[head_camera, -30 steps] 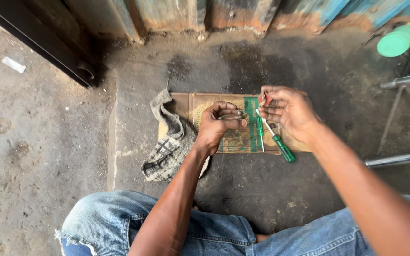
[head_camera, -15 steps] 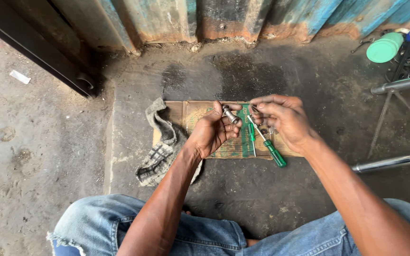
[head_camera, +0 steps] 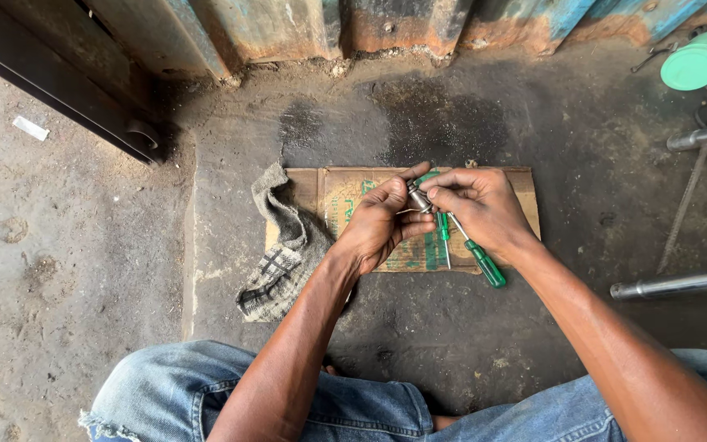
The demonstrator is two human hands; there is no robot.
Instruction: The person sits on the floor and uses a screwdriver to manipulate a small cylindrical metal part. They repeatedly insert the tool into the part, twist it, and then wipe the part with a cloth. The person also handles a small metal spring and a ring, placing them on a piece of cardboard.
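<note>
Your left hand (head_camera: 382,225) and right hand (head_camera: 476,209) meet over a small metal part (head_camera: 416,196), a short silvery cylinder pinched between the fingertips of both. Both hands are closed on it, and your right hand also has a green-handled screwdriver (head_camera: 475,252) tucked under its palm, handle trailing out toward you.

By the look of it, you are in the fitting or turning stage on that part, working it by fingertip with the driver held in reserve. The next move likely calls for a firm pinch from the left hand while the right shifts the driver's tip up to the part; it is small and could slip.

Just under the grip lies a flattened piece of cardboard (head_camera: 517,184), with a second green tool (head_camera: 443,229) resting on it below your fingers. To the left of the grip a checked rag (head_camera: 280,254) is bunched on the concrete floor (head_camera: 83,270).

Against half a second ago, your hands sit a touch higher over the cardboard and closer together, the part now more fully covered by your fingertips; the rag and cardboard have not shifted.
</note>
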